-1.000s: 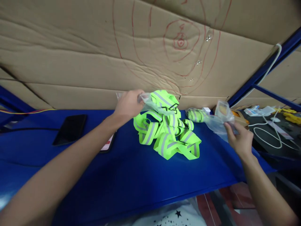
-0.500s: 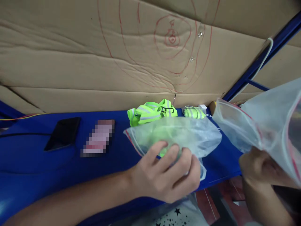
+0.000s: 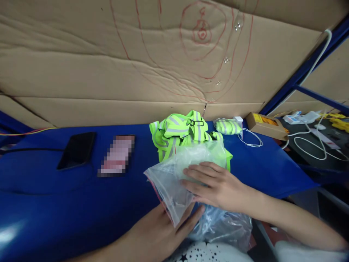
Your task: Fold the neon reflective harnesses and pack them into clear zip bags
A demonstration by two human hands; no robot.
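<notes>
A clear zip bag [image 3: 169,178] with a red zip edge is tilted in front of the heap of lime-yellow reflective straps [image 3: 177,131]. Behind its right part rises another translucent layer, perhaps a second bag. My right hand [image 3: 215,183] is closed on the plastic from the right, fingers together across its front; its thumb is hidden. Partly beneath the zip edge, my left hand [image 3: 166,229] stretches its visible fingers apart, its other fingers covered. More crumpled clear plastic [image 3: 218,222] hangs below the hands at the table's front edge.
On the blue table [image 3: 128,200] lie a black device [image 3: 77,149] with a cable and a phone [image 3: 117,154] with a blurred screen. A small bagged strap bundle [image 3: 228,126], white cable [image 3: 253,138] and cardboard box [image 3: 265,125] are at right. Cardboard [image 3: 122,80] stands behind.
My right hand has come from the far right to the middle, lowering its bag toward the straps. My left hand has shifted down and left, beneath the zip bag's edge, its fingers straighter.
</notes>
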